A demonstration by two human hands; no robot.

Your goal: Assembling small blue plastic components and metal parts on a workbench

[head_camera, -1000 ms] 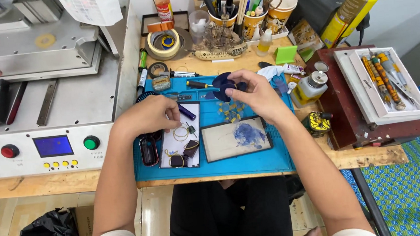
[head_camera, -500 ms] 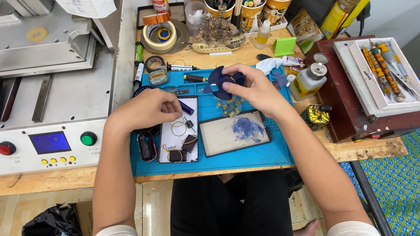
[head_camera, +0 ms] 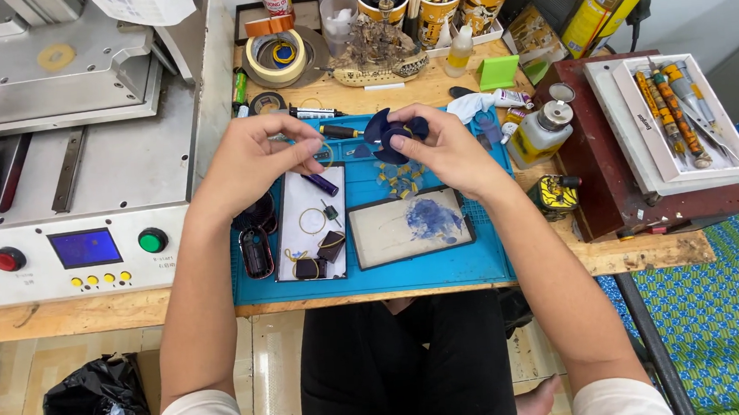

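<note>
Comparing with the earlier views, little has shifted: right hand [head_camera: 447, 146] remains closed on the dark blue lobed plastic piece [head_camera: 392, 133] above the blue silicone work mat [head_camera: 443, 267]; left hand [head_camera: 253, 159] now pinches a thin metal ring [head_camera: 324, 153] beside it, fingers narrow

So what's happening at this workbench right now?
A person sits at a cluttered bench, both hands raised over a blue work mat. The right hand holds a small dark blue part; the left hand pinches a thin ring beside it. Below lie a white tray of small pieces and a blue-smeared plate.
</note>
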